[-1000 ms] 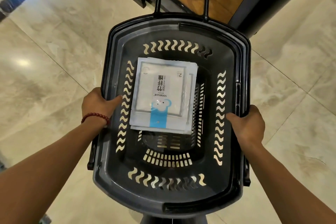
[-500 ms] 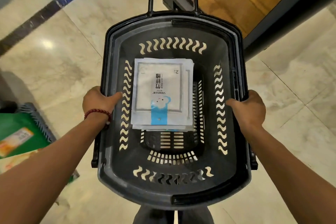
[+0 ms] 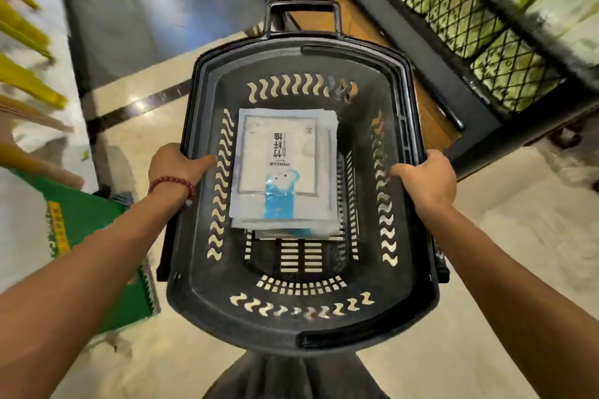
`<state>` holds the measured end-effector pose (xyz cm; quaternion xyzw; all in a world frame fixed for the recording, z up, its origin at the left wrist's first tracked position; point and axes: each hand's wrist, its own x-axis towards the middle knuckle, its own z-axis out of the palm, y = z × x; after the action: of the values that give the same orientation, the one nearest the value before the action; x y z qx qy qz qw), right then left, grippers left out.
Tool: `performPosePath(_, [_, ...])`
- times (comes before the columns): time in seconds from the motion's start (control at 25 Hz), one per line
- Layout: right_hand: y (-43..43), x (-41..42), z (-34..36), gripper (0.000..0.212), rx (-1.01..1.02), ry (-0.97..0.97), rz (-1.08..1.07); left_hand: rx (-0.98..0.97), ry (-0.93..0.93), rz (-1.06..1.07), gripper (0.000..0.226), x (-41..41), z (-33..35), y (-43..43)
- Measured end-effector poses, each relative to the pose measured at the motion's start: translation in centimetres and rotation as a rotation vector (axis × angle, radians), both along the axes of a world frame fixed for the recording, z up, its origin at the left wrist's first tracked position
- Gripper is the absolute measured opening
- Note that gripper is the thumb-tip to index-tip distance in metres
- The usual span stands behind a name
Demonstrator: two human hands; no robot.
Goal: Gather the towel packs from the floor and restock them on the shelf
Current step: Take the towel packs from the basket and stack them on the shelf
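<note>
1. At waist height in front of you, a black plastic basket (image 3: 301, 330) with wavy slots hangs between both hands, clear of the pale tiled floor (image 3: 486, 317).
2. Left hand (image 3: 175, 168): grips the left rim, thumb lying inside against the wall. Right hand (image 3: 428, 178): grips the right rim the same way. The other fingers go under the rim, out of sight.
3. Change over the last second: your grip is the same and the load has not slid. The view has swung up and round. A second ago only floor and the foot of the unit lay beyond the basket.
4. Now the black metal shelf unit (image 3: 418, 42) fills the upper right. Its wire-mesh front (image 3: 453, 13) shows with green goods behind it, heavily blurred.
5. A green container (image 3: 90, 230) has also come into view low on your left.
6. Reading: gathering looks done and you are carrying the load to the shelf. Restocking has not begun, as no pack has left the basket.
7. Task items: flat white towel packs with blue tabs (image 3: 278, 165), stacked on the basket floor towards the far end.
8. Counts:
   - baskets in hand: one.
   - hands on it: two.
   - red bead bracelet (image 3: 171, 185): one, on the left wrist.
   - packs: at least three edges show, and the exact number is hidden by the top pack.
   - packs on the floor: none that you can see.
</note>
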<state>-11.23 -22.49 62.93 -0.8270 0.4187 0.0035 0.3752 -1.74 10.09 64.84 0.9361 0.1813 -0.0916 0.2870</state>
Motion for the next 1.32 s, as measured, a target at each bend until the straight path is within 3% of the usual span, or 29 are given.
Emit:
performPosePath(0.12, [0.4, 2.9, 4.6, 0.036, 0.007, -0.04, 0.072, -0.03, -0.039, 0.09, 0.038, 0.2, 4.1, 1.7])
performPosePath(0.36, [3.1, 11.4, 8.7, 0.071, -0.001, -0.076, 0.215, 0.009, -0.086, 0.215, 0.05, 3.8, 6.5, 5.1])
performPosePath(0.8, [10.1, 35.1, 7.7, 0.077, 0.104, -0.053, 0.304, -0.152, -0.086, 0.272, 0.035, 24.1, 6.4, 13.2])
performPosePath(1.0, [11.1, 45.1, 7.8, 0.077, 0.098, -0.079, 0.328, -0.174, -0.131, 0.28, 0.073, 33.6, 7.5, 14.2])
performPosePath(1.12, [11.2, 53.0, 7.5, 0.077, 0.106, -0.107, 0.353, -0.216, -0.107, 0.331, 0.08, 40.2, 7.1, 14.3])
performPosePath(1.2, [11.1, 58.7, 7.0, 0.076, 0.121, -0.114, 0.375, -0.228, -0.096, 0.393, 0.075, 44.8, 6.2, 14.2])
performPosePath(1.32, [11.3, 67.3, 7.6, 0.073, 0.165, -0.122, 0.404, -0.208, -0.116, 0.452, 0.037, 51.8, 6.9, 14.0])
